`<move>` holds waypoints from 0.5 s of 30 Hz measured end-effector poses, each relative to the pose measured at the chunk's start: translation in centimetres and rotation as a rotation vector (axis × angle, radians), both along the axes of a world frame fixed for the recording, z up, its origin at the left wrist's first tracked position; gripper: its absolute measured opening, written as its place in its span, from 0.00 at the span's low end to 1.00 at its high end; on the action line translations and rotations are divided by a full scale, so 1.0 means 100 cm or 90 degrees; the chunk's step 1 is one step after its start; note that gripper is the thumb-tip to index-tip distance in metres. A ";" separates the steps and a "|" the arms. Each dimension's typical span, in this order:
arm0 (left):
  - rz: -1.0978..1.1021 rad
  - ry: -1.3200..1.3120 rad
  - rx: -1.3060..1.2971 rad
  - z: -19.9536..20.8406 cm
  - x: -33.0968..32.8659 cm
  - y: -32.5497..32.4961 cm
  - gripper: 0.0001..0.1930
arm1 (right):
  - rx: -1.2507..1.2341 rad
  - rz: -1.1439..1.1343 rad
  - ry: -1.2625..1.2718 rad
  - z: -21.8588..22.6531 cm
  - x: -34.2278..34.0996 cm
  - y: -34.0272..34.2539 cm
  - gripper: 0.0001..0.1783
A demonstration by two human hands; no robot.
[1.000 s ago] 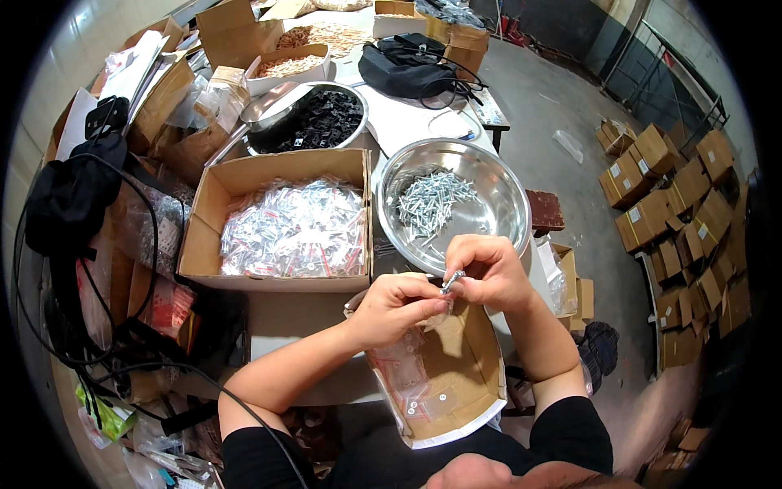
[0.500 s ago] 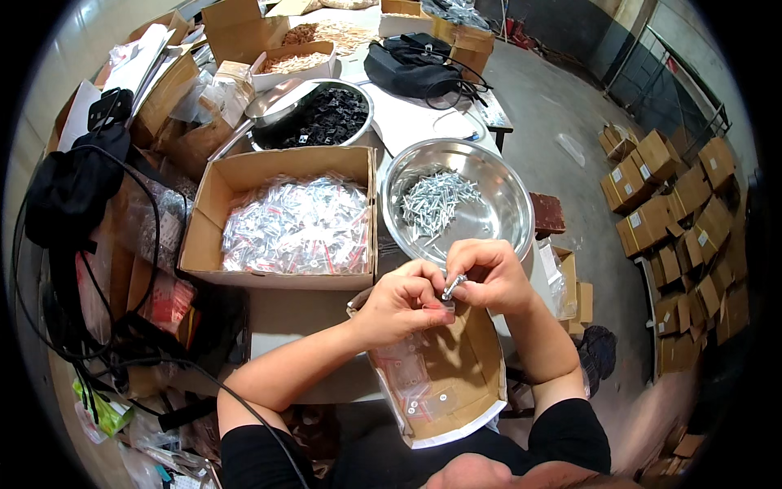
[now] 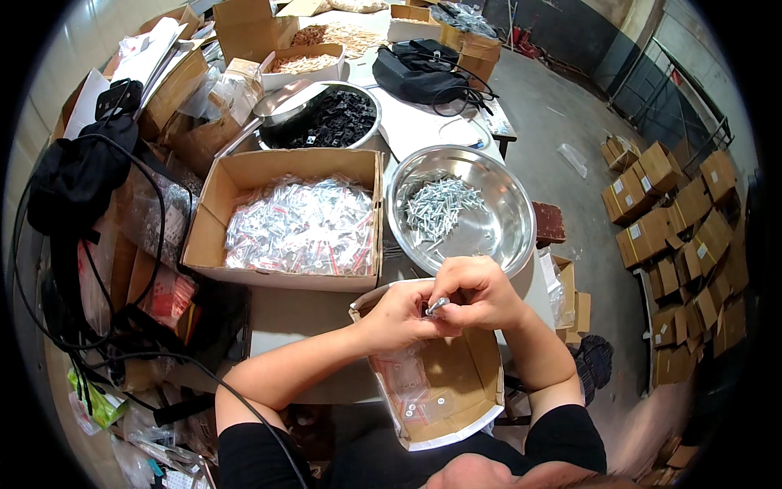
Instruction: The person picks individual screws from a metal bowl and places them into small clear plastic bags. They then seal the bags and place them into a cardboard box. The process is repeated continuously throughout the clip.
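My left hand is closed on a small clear plastic bag, now mostly hidden by my fingers. Pressed up against it, my right hand pinches a few silvery screws at the bag. Both hands are over the far end of a shallow cardboard tray. Flat clear bags with small washer-like pieces lie along the tray's left side. Beyond my right hand stands a steel bowl with a heap of screws in it.
To the left, a cardboard box is full of filled clear packets. Behind it a steel bowl contains black parts. A black bag rests farther back. Cables and bags crowd the left side; cartons are stacked on the floor at right.
My right hand has come left and nearer to me, bringing the screws down against the bag in my left hand. The hands now touch, and the bag shows less.
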State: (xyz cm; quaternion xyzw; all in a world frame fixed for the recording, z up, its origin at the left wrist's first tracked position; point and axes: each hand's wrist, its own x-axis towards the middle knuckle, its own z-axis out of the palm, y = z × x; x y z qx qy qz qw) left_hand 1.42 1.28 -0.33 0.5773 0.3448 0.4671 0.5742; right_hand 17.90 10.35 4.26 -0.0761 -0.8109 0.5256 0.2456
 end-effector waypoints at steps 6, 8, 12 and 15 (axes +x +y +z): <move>0.018 0.026 0.089 0.005 -0.002 -0.001 0.15 | 0.024 -0.018 -0.081 0.015 0.004 -0.004 0.10; 0.001 0.026 0.078 -0.003 -0.004 0.001 0.16 | 0.060 0.000 -0.065 0.017 0.006 -0.001 0.11; -0.002 -0.017 0.102 -0.013 -0.003 0.001 0.20 | 0.239 0.024 0.001 0.019 0.002 -0.003 0.10; 0.148 0.038 0.128 0.000 0.001 -0.004 0.20 | 0.319 -0.032 -0.001 0.020 0.004 -0.006 0.10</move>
